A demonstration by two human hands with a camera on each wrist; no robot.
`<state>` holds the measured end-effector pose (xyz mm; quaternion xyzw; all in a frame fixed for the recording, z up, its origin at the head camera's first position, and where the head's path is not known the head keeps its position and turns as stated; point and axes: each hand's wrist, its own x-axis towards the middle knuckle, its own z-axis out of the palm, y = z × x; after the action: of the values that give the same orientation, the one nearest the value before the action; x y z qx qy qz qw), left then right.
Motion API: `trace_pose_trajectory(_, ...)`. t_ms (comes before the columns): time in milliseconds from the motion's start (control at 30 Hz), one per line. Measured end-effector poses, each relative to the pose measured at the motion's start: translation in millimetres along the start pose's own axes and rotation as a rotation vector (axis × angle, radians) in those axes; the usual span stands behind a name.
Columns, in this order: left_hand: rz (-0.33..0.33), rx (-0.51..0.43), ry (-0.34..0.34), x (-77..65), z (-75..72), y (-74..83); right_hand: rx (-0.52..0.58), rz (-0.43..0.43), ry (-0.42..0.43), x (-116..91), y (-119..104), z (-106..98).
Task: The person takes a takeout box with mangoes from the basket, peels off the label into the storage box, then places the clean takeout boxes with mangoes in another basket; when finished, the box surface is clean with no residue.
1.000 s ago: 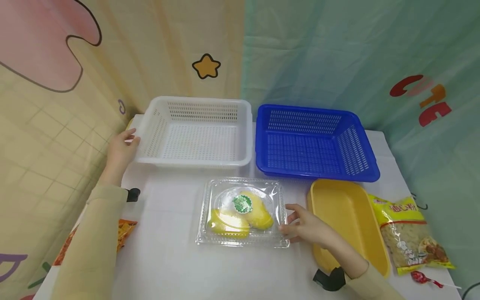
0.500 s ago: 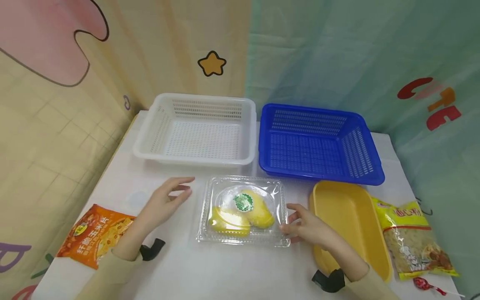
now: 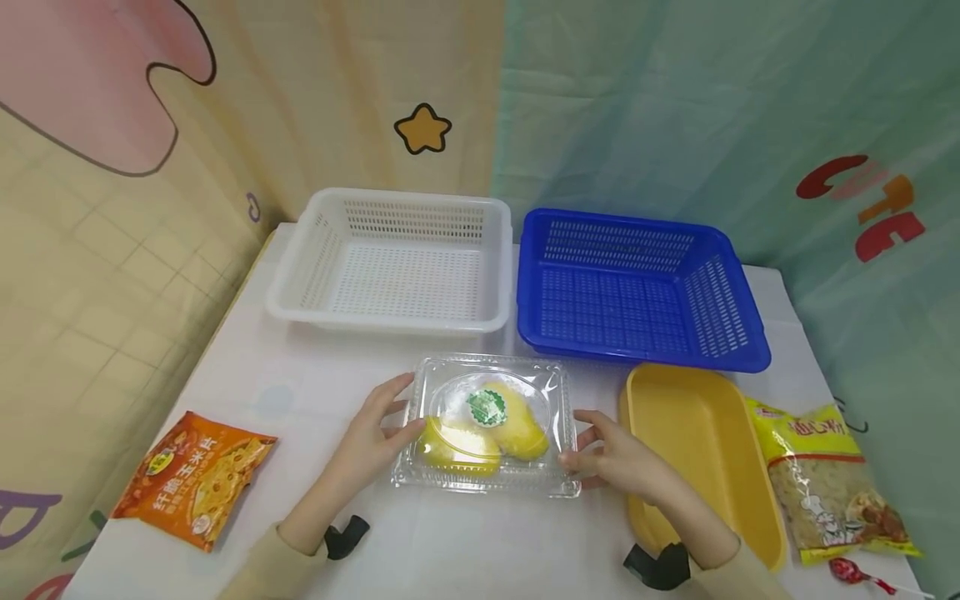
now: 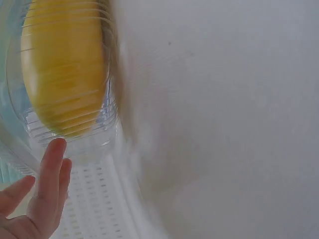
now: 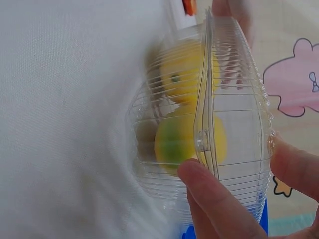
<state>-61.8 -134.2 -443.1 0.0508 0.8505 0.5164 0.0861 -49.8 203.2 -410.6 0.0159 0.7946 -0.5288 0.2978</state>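
Note:
A clear plastic clamshell box [image 3: 555, 383] holds two yellow fruits [image 3: 521, 433] and has a round green sticker on its lid. It lies in the middle of the white table. My right hand [image 3: 618, 457] pinches its right edge; in the right wrist view, the thumb [image 5: 294, 167] is on the lid side and a finger [image 5: 209, 191] near the rim. At the box's left edge is my left hand [image 3: 372, 437], with fairly straight fingers. In the left wrist view, one fingertip [image 4: 58, 144] meets the box end, and the thumb looks apart from it.
Behind the box stand a white basket [image 3: 397, 323] and a blue basket [image 3: 637, 354]. A yellow tray [image 3: 693, 442] is on the right, beside a bag of pasta [image 3: 825, 483] and a red lollipop [image 3: 851, 571]. An orange snack bag [image 3: 195, 479] lies at the left.
My left hand has come from the white basket's left side, rightward and toward me, to the box's left edge. My right hand has stayed at the box's right edge.

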Motion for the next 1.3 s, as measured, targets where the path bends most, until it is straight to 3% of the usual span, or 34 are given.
trace_pose_trajectory(200,-0.057,0.022,0.038,-3.8,3.6,2.6,-0.037,0.000,0.014,-1,-1,-1)
trace_pose_trajectory(567,-0.139,0.053,0.061,-5.2,3.8,4.0,-0.268,-0.043,0.091,-3,-7,0)
trace_pose_trajectory(867,-0.148,0.042,0.056,-1.2,3.5,3.2,-0.496,-0.281,0.211,12,-58,-9)
trace_pose_trajectory(1033,-0.159,0.044,0.053,-0.2,3.7,2.7,-0.580,-0.372,0.148,35,-89,-1)
trace_pose_trajectory(1300,-0.171,0.043,0.035,2.9,2.4,5.1,-0.728,-0.468,-0.106,68,-114,23)
